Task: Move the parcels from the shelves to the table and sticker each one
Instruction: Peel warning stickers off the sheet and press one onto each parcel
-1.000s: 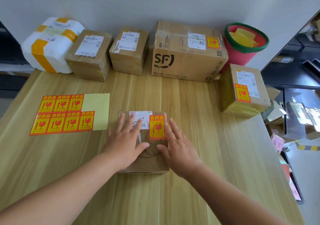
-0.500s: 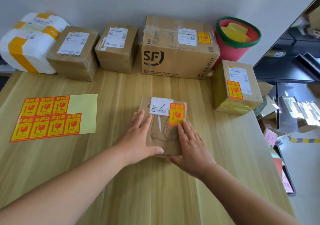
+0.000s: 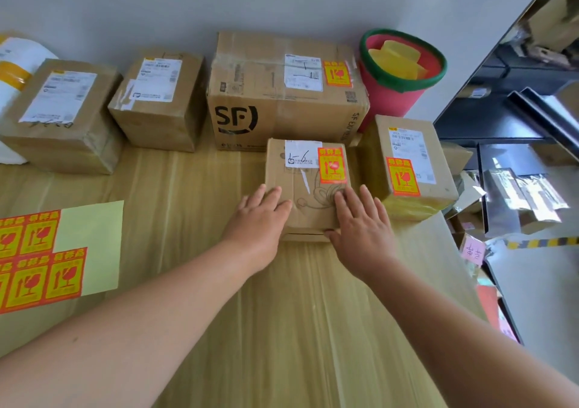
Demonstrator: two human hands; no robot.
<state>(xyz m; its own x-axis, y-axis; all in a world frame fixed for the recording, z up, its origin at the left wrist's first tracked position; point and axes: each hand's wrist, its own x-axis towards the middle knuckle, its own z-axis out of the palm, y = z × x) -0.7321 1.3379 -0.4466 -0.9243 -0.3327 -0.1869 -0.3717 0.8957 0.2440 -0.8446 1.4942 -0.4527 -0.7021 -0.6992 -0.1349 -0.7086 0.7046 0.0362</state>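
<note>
A flat brown parcel (image 3: pixel 308 185) with a white label and a red-and-yellow fragile sticker lies on the wooden table (image 3: pixel 282 313), its far edge against the large SF box (image 3: pixel 282 94). My left hand (image 3: pixel 261 219) rests flat on its near left corner with straight fingers. My right hand (image 3: pixel 360 222) lies flat on its near right corner, thumb at the front edge. A sheet of fragile stickers (image 3: pixel 47 257) sits at the left of the table.
Along the wall stand two taped brown boxes (image 3: pixel 62 113) (image 3: pixel 156 100) and a white wrapped parcel (image 3: pixel 12 72). A stickered box (image 3: pixel 407 166) is right of the flat parcel, a red bucket (image 3: pixel 398 75) behind it. Dark shelving (image 3: pixel 517 100) lies beyond the table's right edge.
Both hands have slid the flat parcel away from me across the table, from the middle up to the SF box and beside the stickered box on the right.
</note>
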